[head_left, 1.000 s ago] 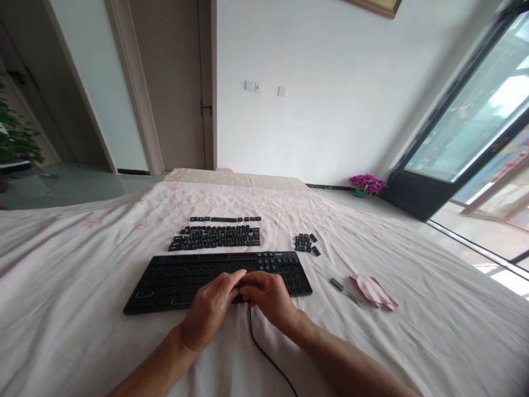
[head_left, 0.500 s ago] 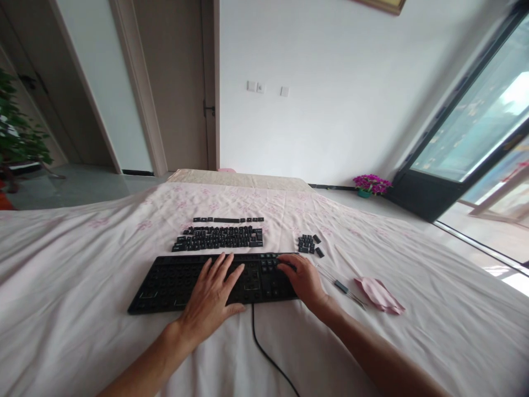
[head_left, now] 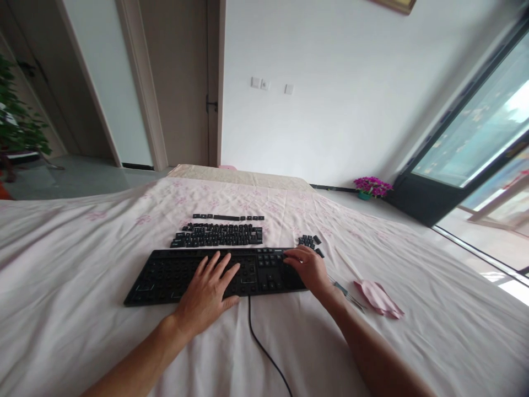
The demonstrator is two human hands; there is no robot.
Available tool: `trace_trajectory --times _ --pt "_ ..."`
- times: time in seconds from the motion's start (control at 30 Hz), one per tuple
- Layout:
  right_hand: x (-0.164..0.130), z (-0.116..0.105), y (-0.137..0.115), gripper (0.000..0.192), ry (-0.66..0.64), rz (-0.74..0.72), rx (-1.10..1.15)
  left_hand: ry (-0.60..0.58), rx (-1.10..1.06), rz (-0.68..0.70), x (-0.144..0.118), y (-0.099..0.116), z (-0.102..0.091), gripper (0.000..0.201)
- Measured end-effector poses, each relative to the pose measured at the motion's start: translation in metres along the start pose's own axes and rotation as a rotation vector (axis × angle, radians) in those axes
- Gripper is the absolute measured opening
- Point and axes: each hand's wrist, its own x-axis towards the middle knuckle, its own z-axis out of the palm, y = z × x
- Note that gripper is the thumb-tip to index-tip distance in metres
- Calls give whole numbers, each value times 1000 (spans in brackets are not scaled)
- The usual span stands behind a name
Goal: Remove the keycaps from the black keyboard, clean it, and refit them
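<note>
A black keyboard [head_left: 165,275] lies across the cloth, most of its left part bare of keycaps. Fingers spread, my left hand [head_left: 210,286] rests flat on its middle. My right hand [head_left: 308,267] is over the number-pad end with thumb and fingers pinched together; whatever may be between the fingertips is hidden. Keycaps remain on the navigation block [head_left: 269,260] left of it. Behind the keyboard sit rows of loose black keycaps [head_left: 219,236], with a spacebar [head_left: 226,218] in the farthest row. A smaller group of keycaps [head_left: 306,240] lies just beyond my right hand, partly covered by it.
A thin wire tool with a dark handle [head_left: 340,288] lies right of the keyboard, partly behind my right forearm. Beside it is a crumpled pink cloth [head_left: 378,298]. The keyboard cable [head_left: 264,347] runs toward me over the wrinkled bedsheet [head_left: 82,275].
My right hand has shifted right along the keyboard, from the navigation block to the number pad, its fingers still pinched. My left hand stays spread on the keyboard. The view has tilted slightly.
</note>
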Motion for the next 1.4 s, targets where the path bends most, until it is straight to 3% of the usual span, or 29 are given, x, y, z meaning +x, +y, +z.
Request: trace_trajectory --times 0.17,0.5,1.03,1.27,1.4 --pt "-4 -12 -3 15 -123 -105 -177 -2 1 -1 0 0 1 67" --pt "3 -6 -5 17 -200 -204 -284 8 -3 5 -1 -1 1 67" --pt "7 -13 -35 20 -373 -316 -578 47 -58 -2 1 -2 -3 60" --pt "-1 -6 -39 16 -369 -357 -668 136 -36 -180 8 -15 -8 49" --pt "-14 -1 -40 30 -346 -383 -701 83 65 -249 8 -23 -6 55"
